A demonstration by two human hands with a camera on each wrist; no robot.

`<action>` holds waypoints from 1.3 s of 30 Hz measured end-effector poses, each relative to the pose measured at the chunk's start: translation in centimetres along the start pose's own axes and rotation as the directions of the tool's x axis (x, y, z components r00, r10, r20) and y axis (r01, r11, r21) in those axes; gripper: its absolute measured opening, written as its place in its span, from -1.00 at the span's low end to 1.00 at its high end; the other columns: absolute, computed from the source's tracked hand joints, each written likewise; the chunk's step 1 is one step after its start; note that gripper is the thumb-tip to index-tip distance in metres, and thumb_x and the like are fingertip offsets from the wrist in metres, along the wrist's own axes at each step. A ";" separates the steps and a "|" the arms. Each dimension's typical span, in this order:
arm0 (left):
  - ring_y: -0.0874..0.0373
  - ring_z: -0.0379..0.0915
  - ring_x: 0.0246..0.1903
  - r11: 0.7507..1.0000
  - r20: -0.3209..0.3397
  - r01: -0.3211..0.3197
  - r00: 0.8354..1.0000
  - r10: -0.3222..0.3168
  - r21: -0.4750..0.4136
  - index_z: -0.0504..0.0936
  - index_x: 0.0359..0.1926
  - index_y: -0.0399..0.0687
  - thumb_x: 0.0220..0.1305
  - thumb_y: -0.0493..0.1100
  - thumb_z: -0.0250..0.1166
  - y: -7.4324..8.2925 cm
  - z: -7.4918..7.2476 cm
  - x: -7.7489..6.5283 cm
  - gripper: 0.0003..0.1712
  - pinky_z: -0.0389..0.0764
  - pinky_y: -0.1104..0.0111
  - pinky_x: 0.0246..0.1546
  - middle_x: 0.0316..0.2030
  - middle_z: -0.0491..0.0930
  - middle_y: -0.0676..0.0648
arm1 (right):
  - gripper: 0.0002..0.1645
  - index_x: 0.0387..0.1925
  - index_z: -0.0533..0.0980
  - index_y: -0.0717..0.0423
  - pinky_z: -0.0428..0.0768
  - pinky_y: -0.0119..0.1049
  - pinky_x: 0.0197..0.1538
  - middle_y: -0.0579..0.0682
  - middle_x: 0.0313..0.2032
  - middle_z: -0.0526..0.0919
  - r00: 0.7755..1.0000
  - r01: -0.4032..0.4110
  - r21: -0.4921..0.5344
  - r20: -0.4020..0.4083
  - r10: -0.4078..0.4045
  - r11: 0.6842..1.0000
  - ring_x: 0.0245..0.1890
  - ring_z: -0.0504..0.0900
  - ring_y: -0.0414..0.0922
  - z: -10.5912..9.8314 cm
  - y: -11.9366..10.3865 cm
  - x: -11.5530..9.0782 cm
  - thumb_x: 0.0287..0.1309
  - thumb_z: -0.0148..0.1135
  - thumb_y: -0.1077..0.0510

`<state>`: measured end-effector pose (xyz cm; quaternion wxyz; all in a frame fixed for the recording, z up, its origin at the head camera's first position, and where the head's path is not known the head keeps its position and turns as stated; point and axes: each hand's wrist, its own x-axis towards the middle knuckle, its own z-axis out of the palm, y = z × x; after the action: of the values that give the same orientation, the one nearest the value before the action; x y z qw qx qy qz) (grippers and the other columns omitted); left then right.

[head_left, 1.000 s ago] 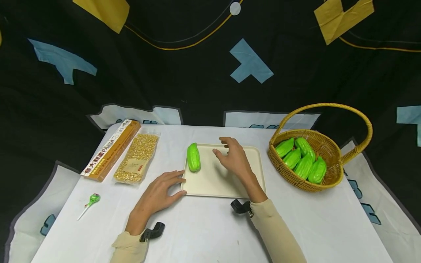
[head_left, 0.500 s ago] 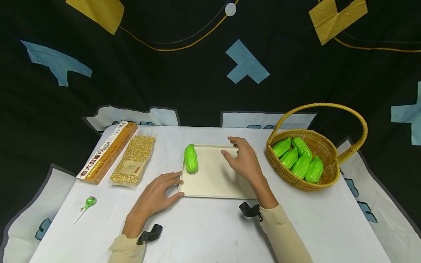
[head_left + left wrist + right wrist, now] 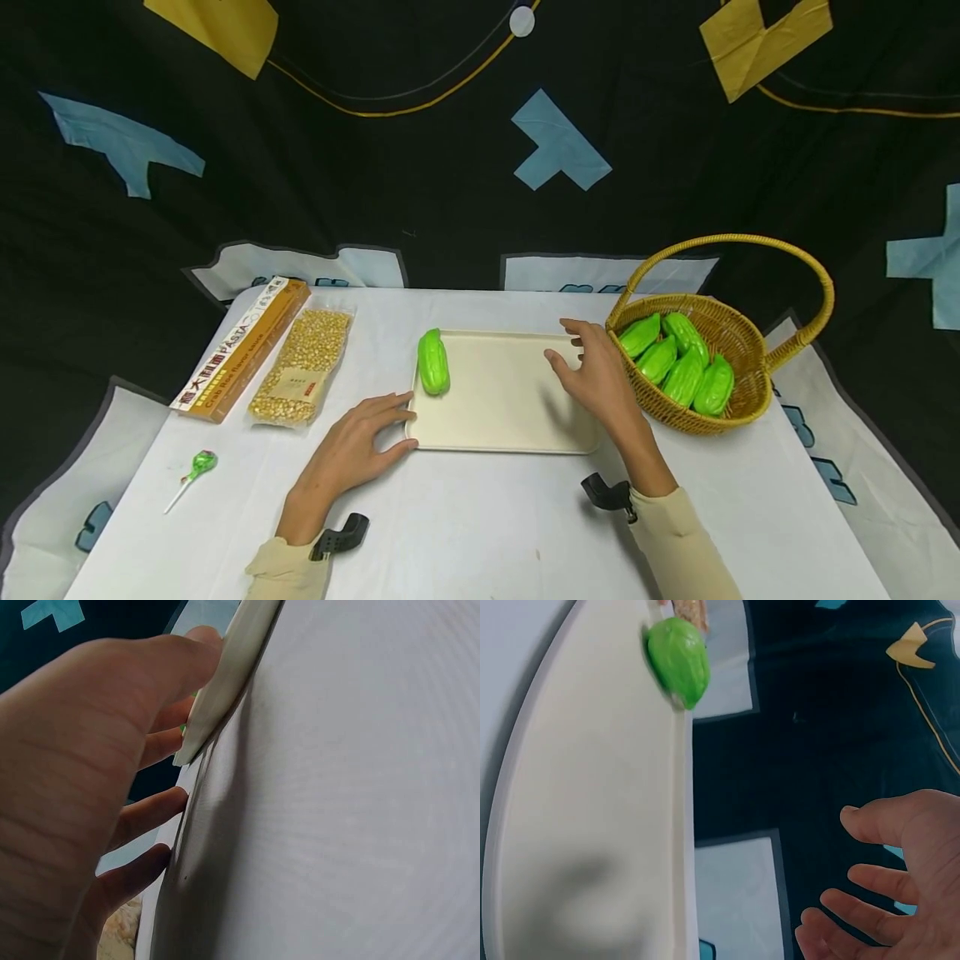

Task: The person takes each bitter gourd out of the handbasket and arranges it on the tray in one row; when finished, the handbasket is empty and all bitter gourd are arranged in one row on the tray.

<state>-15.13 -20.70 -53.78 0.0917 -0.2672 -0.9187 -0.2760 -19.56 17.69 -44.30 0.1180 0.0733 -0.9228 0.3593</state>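
Note:
In the head view a cream rectangular tray [image 3: 495,400] lies at the middle of the white table. One bright green, ridged gourd [image 3: 433,362] rests at the tray's left end. My left hand [image 3: 356,450] touches the tray's left edge, fingers spread; the left wrist view shows its thumb [image 3: 191,664] against the tray's rim [image 3: 232,675]. Above the tray's right end hovers my right hand [image 3: 600,375], fingers loosely bent and holding nothing. Just right of it stands a wicker basket [image 3: 701,427] with several similar gourds [image 3: 684,377] inside.
The basket's tall arched handle [image 3: 738,240] rises over its opening. At the table's left are a pasta box [image 3: 242,350], a clear bag of corn kernels [image 3: 303,362] and a green-wrapped lollipop [image 3: 201,464]. A dark patterned cloth [image 3: 450,192] hangs behind the table.
My right hand has moved right across the tray, toward the basket. The left hand stays at the tray's left edge, and the gourd on the tray keeps its place. The head view has shifted slightly.

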 end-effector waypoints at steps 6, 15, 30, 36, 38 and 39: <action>-0.13 0.51 0.40 1.000 0.001 -0.014 1.000 0.014 -0.017 0.80 0.13 0.00 0.27 0.09 0.59 0.0 0.2 0.1 -0.51 0.51 -0.09 0.41 0.39 0.61 -0.06 | -0.35 0.41 0.49 0.25 0.72 0.14 0.15 0.29 0.25 0.59 0.999 -0.016 -0.020 -0.036 0.015 1.000 0.16 0.65 0.23 -1.7 1.3 -0.8 0.40 0.44 0.10; -0.11 0.50 0.40 1.000 0.010 0.015 1.000 -0.015 0.002 0.80 0.14 0.02 0.27 0.12 0.59 0.1 0.1 0.2 -0.50 0.51 -0.09 0.41 0.40 0.60 -0.04 | -0.37 0.41 0.50 0.24 0.63 0.27 0.16 0.31 0.27 0.57 0.995 -0.035 -0.044 -0.097 0.030 0.998 0.21 0.61 0.28 -3.9 2.8 -1.6 0.42 0.42 0.13; -0.12 0.50 0.40 1.000 0.002 0.015 1.000 -0.015 -0.004 0.80 0.12 0.01 0.25 0.09 0.61 -0.1 0.3 0.0 -0.51 0.50 -0.08 0.42 0.39 0.61 -0.04 | -0.38 0.41 0.46 0.31 0.72 0.25 0.13 0.35 0.28 0.53 0.988 -0.085 -0.040 -0.136 0.079 0.996 0.19 0.63 0.30 -6.2 6.2 -3.2 0.44 0.38 0.16; -0.12 0.50 0.40 1.000 0.006 0.018 1.000 -0.018 0.001 0.80 0.13 0.02 0.25 0.10 0.60 -0.1 0.2 0.0 -0.51 0.49 -0.07 0.43 0.40 0.60 -0.03 | -0.38 0.42 0.46 0.29 0.72 0.28 0.12 0.36 0.28 0.51 0.985 -0.107 -0.062 -0.140 0.097 0.992 0.18 0.63 0.31 -7.3 7.2 -3.7 0.45 0.36 0.17; -0.12 0.51 0.40 1.000 0.002 0.017 1.000 -0.017 0.000 0.80 0.13 0.02 0.25 0.09 0.60 -0.1 0.2 0.0 -0.51 0.49 -0.07 0.43 0.40 0.60 -0.03 | -0.38 0.43 0.46 0.30 0.71 0.29 0.12 0.37 0.29 0.51 0.986 -0.108 -0.064 -0.137 0.098 0.992 0.18 0.62 0.33 -7.6 7.5 -3.8 0.45 0.36 0.17; -0.13 0.51 0.40 1.000 0.001 0.017 1.000 -0.017 -0.001 0.80 0.13 0.02 0.25 0.09 0.60 0.0 0.1 0.0 -0.51 0.49 -0.07 0.43 0.40 0.60 -0.03 | -0.38 0.43 0.45 0.30 0.71 0.29 0.12 0.38 0.29 0.50 0.986 -0.111 -0.065 -0.133 0.101 0.992 0.18 0.62 0.33 -7.7 7.7 -3.8 0.45 0.35 0.17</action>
<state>-15.19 -20.62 -53.91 0.0888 -0.2598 -0.9209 -0.2769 -16.30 28.72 -44.78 0.1609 -0.0036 -0.9282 0.3355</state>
